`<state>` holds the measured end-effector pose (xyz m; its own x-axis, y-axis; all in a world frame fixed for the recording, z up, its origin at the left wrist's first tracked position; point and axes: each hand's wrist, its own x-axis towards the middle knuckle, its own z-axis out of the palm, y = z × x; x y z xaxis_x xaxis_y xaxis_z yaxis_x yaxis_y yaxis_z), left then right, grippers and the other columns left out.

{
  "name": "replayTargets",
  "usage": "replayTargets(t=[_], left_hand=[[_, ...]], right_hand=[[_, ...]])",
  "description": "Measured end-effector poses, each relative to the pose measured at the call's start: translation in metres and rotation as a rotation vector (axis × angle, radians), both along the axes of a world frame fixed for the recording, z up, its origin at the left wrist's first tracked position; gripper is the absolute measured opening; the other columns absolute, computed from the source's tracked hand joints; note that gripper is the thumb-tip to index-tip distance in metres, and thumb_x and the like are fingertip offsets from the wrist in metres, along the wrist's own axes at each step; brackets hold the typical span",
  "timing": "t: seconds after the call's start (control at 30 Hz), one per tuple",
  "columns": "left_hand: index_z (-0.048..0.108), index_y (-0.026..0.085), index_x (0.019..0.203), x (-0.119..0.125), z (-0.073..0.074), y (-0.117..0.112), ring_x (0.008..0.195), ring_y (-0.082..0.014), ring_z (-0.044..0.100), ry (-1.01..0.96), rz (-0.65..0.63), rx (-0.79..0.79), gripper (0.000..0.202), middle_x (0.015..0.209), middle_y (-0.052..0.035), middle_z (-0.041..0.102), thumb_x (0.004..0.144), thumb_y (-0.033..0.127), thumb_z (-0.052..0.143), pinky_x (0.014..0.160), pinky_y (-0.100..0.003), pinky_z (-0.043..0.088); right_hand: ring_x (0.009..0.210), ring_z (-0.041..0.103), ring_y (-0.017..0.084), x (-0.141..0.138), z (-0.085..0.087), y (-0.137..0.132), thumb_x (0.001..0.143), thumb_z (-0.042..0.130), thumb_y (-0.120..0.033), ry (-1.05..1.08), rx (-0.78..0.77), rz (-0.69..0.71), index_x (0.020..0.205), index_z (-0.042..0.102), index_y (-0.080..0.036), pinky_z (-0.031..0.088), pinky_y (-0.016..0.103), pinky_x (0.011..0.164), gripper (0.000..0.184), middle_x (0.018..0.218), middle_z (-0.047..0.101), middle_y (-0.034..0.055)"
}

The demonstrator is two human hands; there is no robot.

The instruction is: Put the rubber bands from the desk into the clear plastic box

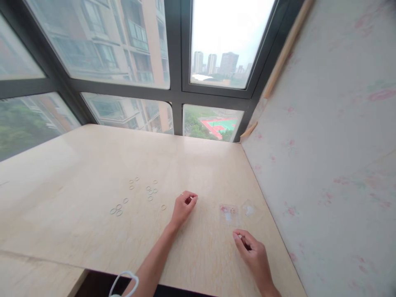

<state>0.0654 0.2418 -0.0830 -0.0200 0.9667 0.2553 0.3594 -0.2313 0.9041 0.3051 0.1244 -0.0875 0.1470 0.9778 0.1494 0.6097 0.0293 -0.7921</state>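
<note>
Several small clear rubber rings [136,196] lie scattered on a pale wooden tabletop [93,165]. My left hand [184,206] rests on the table just right of them, fingers curled, with what looks like a ring pinched at its fingertips. My right hand [252,251] lies nearer the front edge, fingers curled together around something small that I cannot make out. Between and beyond the hands sits a small clear plastic bag [229,211] with a pink print, and a second clear scrap [249,209] beside it.
Large windows [173,62] close off the far side of the table. A pale flowered wall [324,165] runs along the right edge. A white loop [122,282] hangs below the table's front edge by my left forearm.
</note>
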Motion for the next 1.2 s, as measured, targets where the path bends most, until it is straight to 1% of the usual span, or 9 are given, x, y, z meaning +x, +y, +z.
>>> replayTargets(t=[0.13, 0.23, 0.33, 0.47, 0.57, 0.67, 0.77, 0.93, 1.2], left_hand=[[0.066, 0.016, 0.076, 0.000, 0.002, -0.004, 0.059, -0.0114, 0.051, 0.049, -0.024, 0.015, 0.017, 0.070, -0.0014, 0.060, 0.081, 0.027, 0.054, 0.059, -0.023, 0.041], [0.066, 0.017, 0.077, -0.011, 0.005, -0.014, 0.059, -0.0109, 0.051, 0.059, -0.018, 0.039, 0.016, 0.072, -0.0018, 0.062, 0.081, 0.025, 0.054, 0.059, -0.023, 0.041], [0.066, 0.017, 0.078, -0.037, 0.009, -0.028, 0.059, -0.0110, 0.051, 0.111, 0.057, 0.079, 0.016, 0.076, -0.0029, 0.063, 0.083, 0.024, 0.052, 0.059, -0.023, 0.042], [0.067, 0.019, 0.080, -0.084, 0.017, -0.044, 0.057, -0.0117, 0.049, 0.285, 0.152, 0.076, 0.016, 0.079, -0.0029, 0.064, 0.083, 0.027, 0.054, 0.060, -0.025, 0.042], [0.071, 0.023, 0.091, -0.113, 0.025, -0.045, 0.058, -0.0128, 0.051, 0.465, 0.081, 0.027, 0.017, 0.084, -0.0021, 0.065, 0.078, 0.030, 0.061, 0.063, -0.026, 0.043], [0.073, 0.027, 0.092, -0.130, 0.030, -0.039, 0.058, -0.0134, 0.054, 0.607, -0.035, -0.015, 0.020, 0.091, -0.0022, 0.065, 0.074, 0.030, 0.066, 0.061, -0.025, 0.043], [0.074, 0.026, 0.090, -0.135, 0.032, -0.033, 0.061, -0.0153, 0.057, 0.704, -0.084, -0.052, 0.019, 0.090, -0.0030, 0.066, 0.074, 0.030, 0.064, 0.063, -0.026, 0.043], [0.074, 0.023, 0.087, -0.130, 0.036, -0.031, 0.069, -0.0170, 0.060, 0.783, -0.161, -0.064, 0.019, 0.089, -0.0036, 0.066, 0.079, 0.026, 0.056, 0.068, -0.027, 0.043], [0.068, 0.018, 0.068, -0.120, 0.046, -0.020, 0.070, -0.0163, 0.059, 1.022, -0.277, -0.038, 0.022, 0.079, -0.0042, 0.064, 0.081, 0.018, 0.050, 0.063, -0.026, 0.039]], right_hand=[[0.042, 0.042, 0.015, 0.001, 0.000, 0.004, 0.080, 0.053, -0.056, 0.046, -0.005, -0.035, 0.076, 0.070, -0.020, 0.039, 0.024, 0.041, 0.040, 0.047, 0.040, -0.0029], [0.043, 0.043, 0.015, 0.003, -0.003, 0.005, 0.077, 0.055, -0.057, 0.056, -0.009, -0.024, 0.075, 0.070, -0.020, 0.041, 0.024, 0.041, 0.039, 0.047, 0.041, -0.0025], [0.043, 0.045, 0.015, 0.005, -0.006, 0.004, 0.077, 0.056, -0.056, 0.053, -0.018, -0.006, 0.075, 0.070, -0.020, 0.041, 0.023, 0.041, 0.038, 0.049, 0.044, -0.0018], [0.043, 0.048, 0.015, 0.005, -0.006, 0.004, 0.076, 0.056, -0.056, 0.037, -0.014, 0.000, 0.075, 0.070, -0.020, 0.042, 0.023, 0.041, 0.039, 0.049, 0.048, -0.0010], [0.044, 0.048, 0.015, 0.004, -0.002, 0.004, 0.077, 0.056, -0.056, 0.019, -0.010, 0.006, 0.075, 0.070, -0.020, 0.042, 0.023, 0.042, 0.038, 0.050, 0.051, -0.0003], [0.044, 0.047, 0.015, 0.003, 0.001, 0.003, 0.078, 0.055, -0.055, 0.010, -0.007, 0.007, 0.075, 0.070, -0.020, 0.041, 0.022, 0.042, 0.039, 0.050, 0.048, -0.0010], [0.044, 0.047, 0.014, 0.003, 0.000, 0.002, 0.079, 0.055, -0.055, 0.009, -0.007, 0.013, 0.075, 0.070, -0.019, 0.041, 0.022, 0.042, 0.038, 0.049, 0.046, -0.0020], [0.044, 0.046, 0.013, 0.006, -0.005, 0.003, 0.079, 0.055, -0.053, 0.006, -0.009, 0.024, 0.079, 0.070, -0.019, 0.041, 0.021, 0.043, 0.038, 0.050, 0.046, -0.0029], [0.048, 0.048, 0.013, 0.008, -0.010, 0.001, 0.082, 0.055, -0.052, 0.032, -0.036, 0.042, 0.082, 0.069, -0.018, 0.043, 0.021, 0.047, 0.037, 0.053, 0.049, -0.0027]])
